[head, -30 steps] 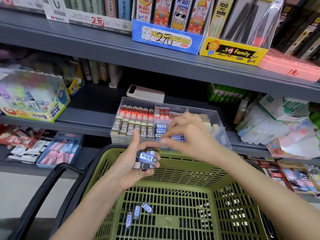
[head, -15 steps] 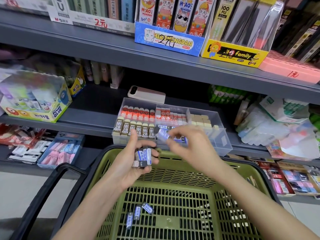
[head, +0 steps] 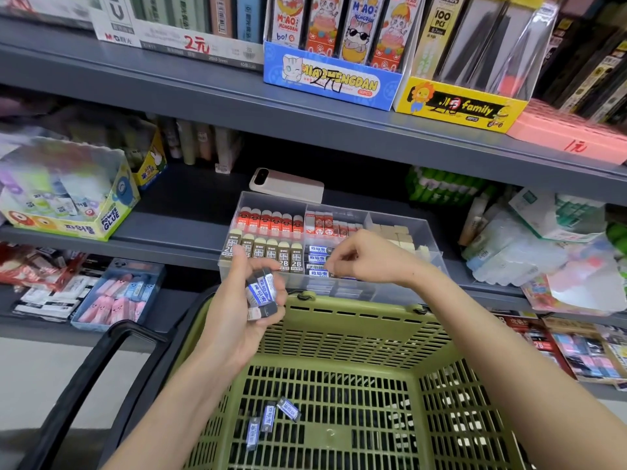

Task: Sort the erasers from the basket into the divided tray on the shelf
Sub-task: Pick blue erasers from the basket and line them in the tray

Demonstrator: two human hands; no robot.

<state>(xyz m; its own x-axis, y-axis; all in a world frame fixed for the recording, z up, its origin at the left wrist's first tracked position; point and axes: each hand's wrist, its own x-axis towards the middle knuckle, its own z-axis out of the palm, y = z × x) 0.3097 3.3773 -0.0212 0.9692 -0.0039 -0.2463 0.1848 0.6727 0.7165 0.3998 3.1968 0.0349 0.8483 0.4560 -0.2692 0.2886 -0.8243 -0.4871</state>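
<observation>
Head view: the left hand (head: 237,320) is gripping a stack (head: 261,293) of blue-labelled erasers above the basket's (head: 356,320) far rim, thumb and fingers curled round it. The stacked erasers are lying flat on one another, their long axes slanting up to the right, labels facing the camera.

The right hand (head: 369,257) is reaching over the clear tray (head: 436,262) on the shelf (head: 176,228), fingers curled, thumb and forefinger tips meeting at the front middle compartment. Whether they are pinching an eraser cannot be told.

In that compartment, blue erasers (head: 315,257) are lying in a pile with long axes running left to right. In the front left compartment, 2B erasers (head: 271,254) are standing upright in a row, pale ends up.

Three loose erasers (head: 268,418) are lying on the basket floor, near its left wall: two pointing roughly toward the shelf, the third angled to the right. A phone (head: 288,188) is lying just behind the tray.
</observation>
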